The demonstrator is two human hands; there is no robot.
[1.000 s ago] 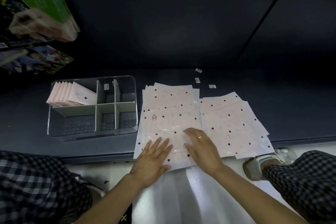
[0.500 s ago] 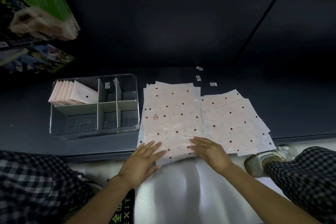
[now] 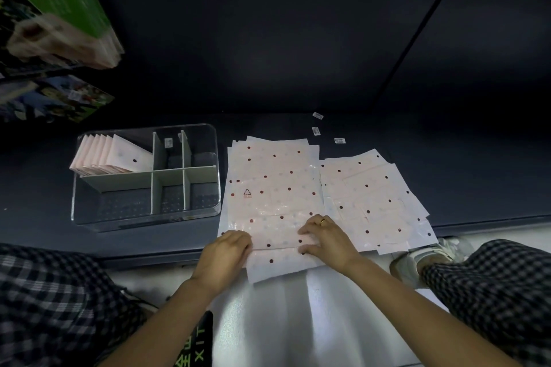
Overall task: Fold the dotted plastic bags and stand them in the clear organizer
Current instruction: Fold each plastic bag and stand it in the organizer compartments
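Observation:
A stack of flat pink dotted plastic bags (image 3: pixel 271 182) lies on the dark shelf, its near end hanging over the shelf edge. My left hand (image 3: pixel 223 250) and my right hand (image 3: pixel 328 235) both grip the near end of the top bag, fingers curled on its edge, which is lifted and turned a little toward the stack. A second, fanned pile of dotted bags (image 3: pixel 372 202) lies to the right. The clear organizer (image 3: pixel 89 217) sits on the left, with several folded bags (image 3: pixel 110 155) standing in its back left compartment.
Three small white labels (image 3: pixel 316 130) lie on the shelf behind the stacks. Packaged goods (image 3: pixel 53 48) hang over the upper left. My checkered knees flank the view, and a shoe (image 3: pixel 417 259) shows under the shelf edge at the right.
Both hands slid from lying flat on the stack back to its near edge, and their fingers curled onto the top bag's end, lifting it slightly.

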